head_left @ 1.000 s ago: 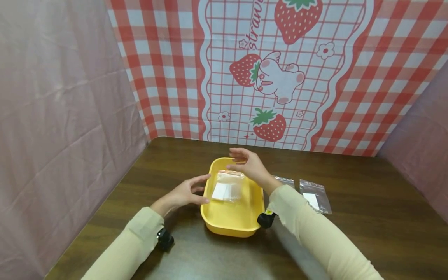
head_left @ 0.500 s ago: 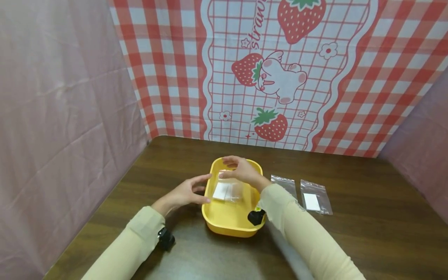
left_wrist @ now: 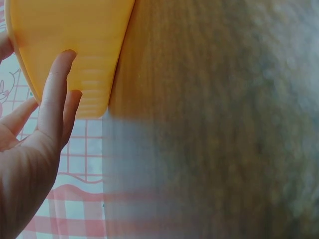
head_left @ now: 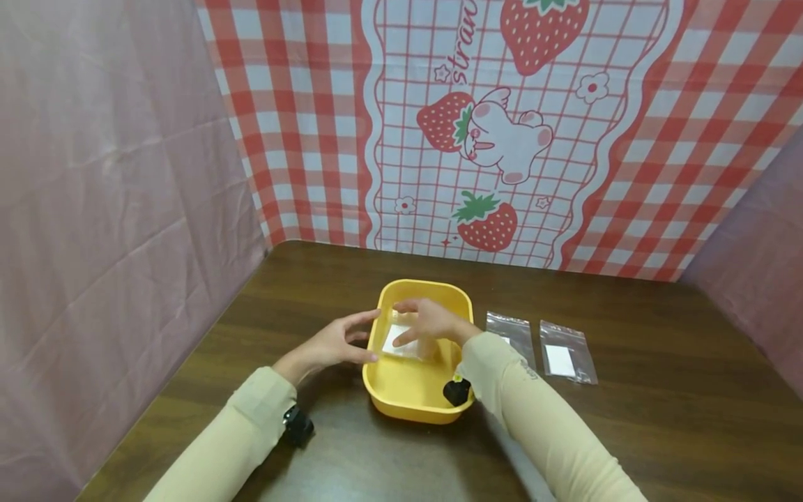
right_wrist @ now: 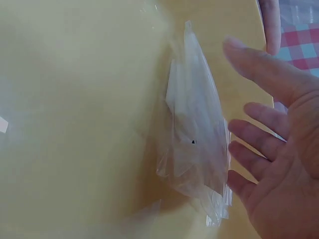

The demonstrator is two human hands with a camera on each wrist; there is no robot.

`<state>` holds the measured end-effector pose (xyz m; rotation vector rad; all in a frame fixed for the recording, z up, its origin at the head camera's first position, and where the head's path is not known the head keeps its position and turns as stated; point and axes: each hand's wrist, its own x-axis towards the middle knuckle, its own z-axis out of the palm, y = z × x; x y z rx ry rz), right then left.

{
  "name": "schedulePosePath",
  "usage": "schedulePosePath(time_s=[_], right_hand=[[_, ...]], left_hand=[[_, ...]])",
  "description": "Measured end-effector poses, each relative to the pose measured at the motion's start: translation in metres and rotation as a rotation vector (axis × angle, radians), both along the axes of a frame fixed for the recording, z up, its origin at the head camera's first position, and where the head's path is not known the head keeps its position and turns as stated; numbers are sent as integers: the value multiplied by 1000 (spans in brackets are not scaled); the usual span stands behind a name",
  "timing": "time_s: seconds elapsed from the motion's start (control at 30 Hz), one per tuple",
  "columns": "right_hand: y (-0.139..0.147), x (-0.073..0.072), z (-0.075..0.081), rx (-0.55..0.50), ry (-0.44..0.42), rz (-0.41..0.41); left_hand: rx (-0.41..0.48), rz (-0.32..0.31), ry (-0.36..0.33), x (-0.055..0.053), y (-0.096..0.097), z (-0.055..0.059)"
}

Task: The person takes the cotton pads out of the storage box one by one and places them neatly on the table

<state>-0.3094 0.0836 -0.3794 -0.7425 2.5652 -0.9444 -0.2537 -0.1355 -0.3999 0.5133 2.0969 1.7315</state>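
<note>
A yellow plastic tray [head_left: 418, 413] stands on the table. In it lie clear zip bags with a white insert [head_left: 396, 340], bunched together and standing partly upright in the right wrist view [right_wrist: 192, 119]. My right hand [head_left: 431, 321] is inside the tray over the bags, its fingers spread. In the right wrist view its fingertips come right to the edge of the bags, and the thumb stands apart from them. My left hand [head_left: 331, 341] rests against the tray's left side with loosely extended fingers, seen along the outer wall in the left wrist view.
To the right of the tray, two more clear zip bags lie flat on the brown table [head_left: 659, 376]: a near one [head_left: 509, 328] partly behind the right sleeve, and a farther one [head_left: 580, 357] with a white card. A checked strawberry cloth [head_left: 314, 139] hangs behind.
My right hand has moved from above the tray's far end down into the tray, toward the bags. My left hand has stayed at the tray's left side.
</note>
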Motion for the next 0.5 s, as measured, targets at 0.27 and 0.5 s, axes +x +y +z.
schedulePosePath(time_s=[0.27,0.5], right_hand=[[3,3,0,153,-38,56],[4,1,-1,170,2,117]], left_hand=[[-5,2,-9,-1,1,1],[4,-2,-9,-1,0,1]])
